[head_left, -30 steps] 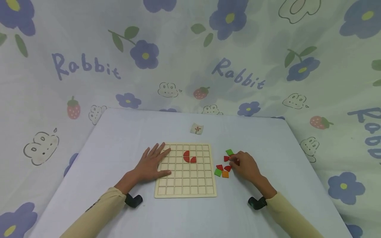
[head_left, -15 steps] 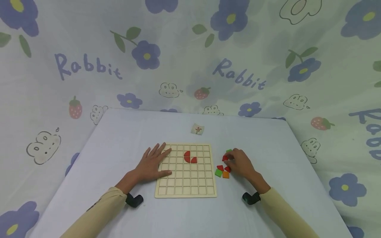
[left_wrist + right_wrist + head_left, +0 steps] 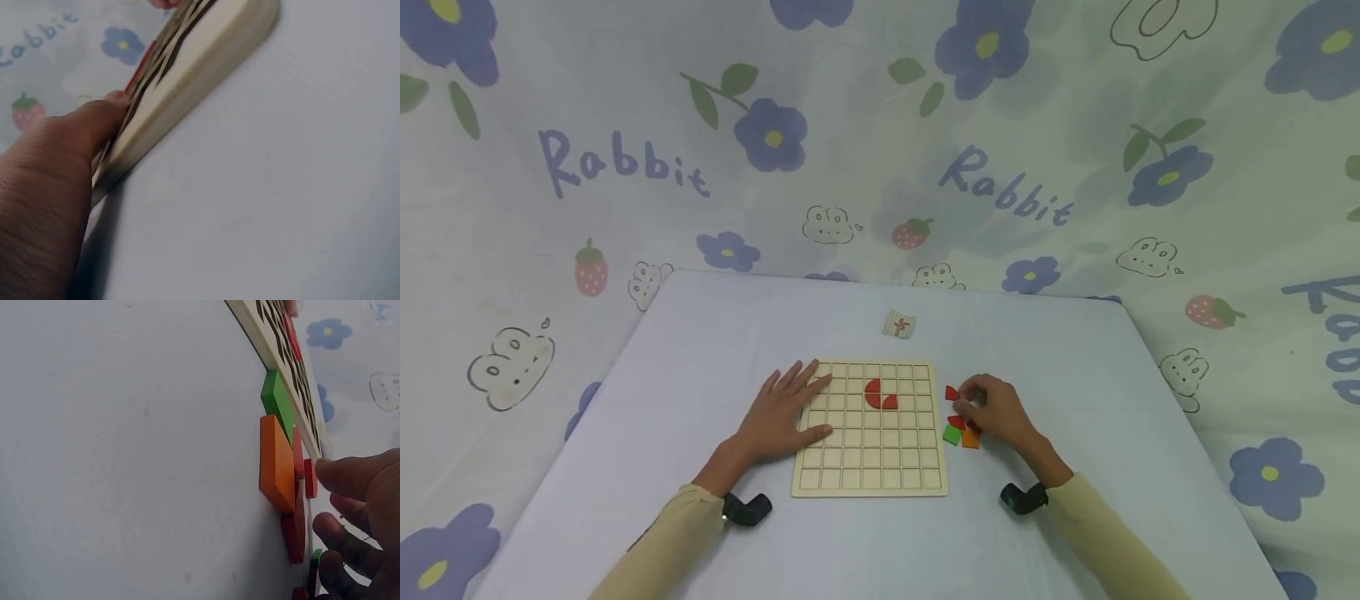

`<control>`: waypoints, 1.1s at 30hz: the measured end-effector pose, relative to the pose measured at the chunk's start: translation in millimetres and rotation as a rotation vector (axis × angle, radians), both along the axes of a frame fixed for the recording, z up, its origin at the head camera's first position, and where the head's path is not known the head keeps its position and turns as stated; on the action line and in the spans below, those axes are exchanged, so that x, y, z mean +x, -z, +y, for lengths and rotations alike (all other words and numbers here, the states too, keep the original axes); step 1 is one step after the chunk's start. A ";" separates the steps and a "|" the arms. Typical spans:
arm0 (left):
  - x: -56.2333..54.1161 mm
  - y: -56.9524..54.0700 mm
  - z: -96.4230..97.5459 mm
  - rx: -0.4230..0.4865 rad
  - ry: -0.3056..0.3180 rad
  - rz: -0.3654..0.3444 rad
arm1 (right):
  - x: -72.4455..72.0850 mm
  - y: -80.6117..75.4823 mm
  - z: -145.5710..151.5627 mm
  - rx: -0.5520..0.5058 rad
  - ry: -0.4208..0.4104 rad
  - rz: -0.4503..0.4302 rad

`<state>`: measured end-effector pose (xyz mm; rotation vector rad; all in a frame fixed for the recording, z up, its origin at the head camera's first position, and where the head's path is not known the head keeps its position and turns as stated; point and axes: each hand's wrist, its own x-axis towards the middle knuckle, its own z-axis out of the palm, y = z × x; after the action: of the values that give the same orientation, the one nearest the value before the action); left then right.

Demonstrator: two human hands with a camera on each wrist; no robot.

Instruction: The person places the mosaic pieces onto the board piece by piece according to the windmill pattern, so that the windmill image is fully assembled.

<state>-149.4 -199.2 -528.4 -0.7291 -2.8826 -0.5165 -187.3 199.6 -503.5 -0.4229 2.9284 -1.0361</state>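
My left hand (image 3: pixel 775 421) lies with spread fingers on the left edge of a pale wooden grid board (image 3: pixel 891 460). In the left wrist view its thumb (image 3: pixel 103 119) rests along the board's edge. A few red quarter-round tiles (image 3: pixel 874 394) sit in the board's upper cells. Right of the board, my right hand (image 3: pixel 1000 408) hovers low beside a loose red tile (image 3: pixel 952 392). From the right wrist, the thumb (image 3: pixel 340 475) is close to a red tile (image 3: pixel 310 479), its fingers bent and apart from the thumb. Whether it touches the tile, I cannot tell.
Below the right hand lie a green square tile (image 3: pixel 952 435), an orange square tile (image 3: pixel 971 439) and another red tile (image 3: pixel 956 422); more tiles are partly hidden. A small patterned card (image 3: pixel 899 323) lies behind the board. A printed cloth (image 3: pixel 850 167) hangs behind the white table (image 3: pixel 730 317).
The right hand has shifted left toward the board, and a red tile has moved left ahead of its fingertips. The left hand has stayed on the board.
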 end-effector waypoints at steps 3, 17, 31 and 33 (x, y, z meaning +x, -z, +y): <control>0.4 0.2 -1.5 0.031 -0.015 0.009 | -3.0 0.7 -7.0 0.025 0.002 0.050; 1.0 -1.4 -4.5 0.141 -0.049 -0.033 | -10.5 -10.5 -25.9 -0.023 0.018 -0.007; 0.6 -0.6 -4.8 0.147 -0.057 -0.035 | -12.7 -11.5 -62.8 -0.287 0.004 -0.162; 0.9 -1.0 -4.7 0.144 -0.055 -0.040 | -13.2 -9.4 -66.3 -0.248 -0.011 -0.142</control>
<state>-148.4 -203.8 -527.4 -0.6230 -2.8550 -0.7300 -200.5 133.3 -494.2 -0.3507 2.6806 -1.3730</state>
